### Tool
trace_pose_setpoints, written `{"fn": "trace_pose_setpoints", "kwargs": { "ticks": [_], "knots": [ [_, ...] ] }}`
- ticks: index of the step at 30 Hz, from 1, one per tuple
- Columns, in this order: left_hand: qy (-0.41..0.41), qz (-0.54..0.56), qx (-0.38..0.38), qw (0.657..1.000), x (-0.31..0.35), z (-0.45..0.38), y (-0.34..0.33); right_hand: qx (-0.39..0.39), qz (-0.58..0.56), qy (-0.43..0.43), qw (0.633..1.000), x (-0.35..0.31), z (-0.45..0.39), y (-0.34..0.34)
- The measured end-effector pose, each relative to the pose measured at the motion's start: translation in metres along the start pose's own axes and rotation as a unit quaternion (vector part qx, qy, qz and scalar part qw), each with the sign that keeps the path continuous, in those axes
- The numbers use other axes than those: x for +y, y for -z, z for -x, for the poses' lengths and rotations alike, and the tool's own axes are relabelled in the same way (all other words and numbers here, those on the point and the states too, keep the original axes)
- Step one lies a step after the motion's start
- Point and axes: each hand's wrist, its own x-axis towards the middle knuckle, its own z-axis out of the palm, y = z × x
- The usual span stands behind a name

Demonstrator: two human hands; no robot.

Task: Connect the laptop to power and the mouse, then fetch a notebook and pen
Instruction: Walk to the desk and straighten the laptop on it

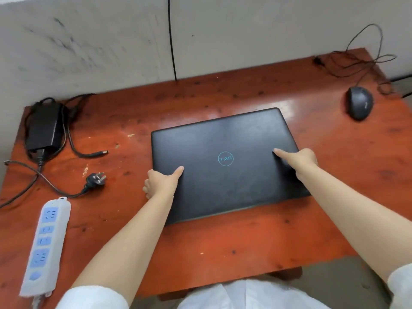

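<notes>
On the red wooden table [223, 241] the closed laptop [223, 166] lies slightly askew, lid down, with both hands at its side edges; judged from this, it is about to be shifted or opened, and nothing is connected yet. If it is lifted by these shallow edge grips it could slip and drop back onto the wood, since each hand has only a thumb on top and fingers curled at the rim; if it is slid, it could skid further crooked.

To the left, the power adapter [44, 128] sits among its own loops of cord; the barrel connector [102, 152] and the wall plug [95, 178] lie loose, so a careless pull could drag the brick or tangle the leads. A white power strip [46, 244] lies near the left edge and could be knocked off. The mouse [359, 102] rests well apart at the far right, its cable [365, 56] bunched near the back corner.

The left hand [160, 181] is half closed on the laptop's left edge, thumb flat on the lid; the right hand [298, 159] clasps the right edge likewise, its fingers hidden below; both forearms reach forward, nearly straight. No notebook or pen is visible.
</notes>
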Motion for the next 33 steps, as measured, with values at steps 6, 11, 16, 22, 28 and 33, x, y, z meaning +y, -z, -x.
{"fn": "trace_pose_setpoints", "kwargs": {
  "ticks": [6,11,16,22,28,33],
  "knots": [
    [-0.011,-0.011,-0.027,1.0,-0.013,0.025,-0.007,0.012,-0.013,-0.021,1.0,0.03,0.005,0.019],
    [-0.011,-0.026,-0.027,0.999,-0.018,0.032,-0.006,0.005,-0.007,-0.016,1.0,0.032,0.006,0.021],
    [-0.03,-0.05,-0.023,0.998,-0.019,0.036,-0.006,0.009,0.057,0.02,0.998,0.032,0.008,0.02],
    [-0.083,-0.112,-0.012,0.99,-0.025,0.046,-0.007,0.034,0.15,0.078,0.985,0.035,0.022,0.015],
    [-0.078,-0.141,-0.03,0.986,-0.032,0.044,-0.001,0.023,0.147,0.077,0.986,0.035,0.026,0.018],
    [-0.069,-0.157,-0.044,0.984,-0.034,0.042,0.003,0.005,0.145,0.056,0.988,0.041,0.027,0.021]
  ]
}}
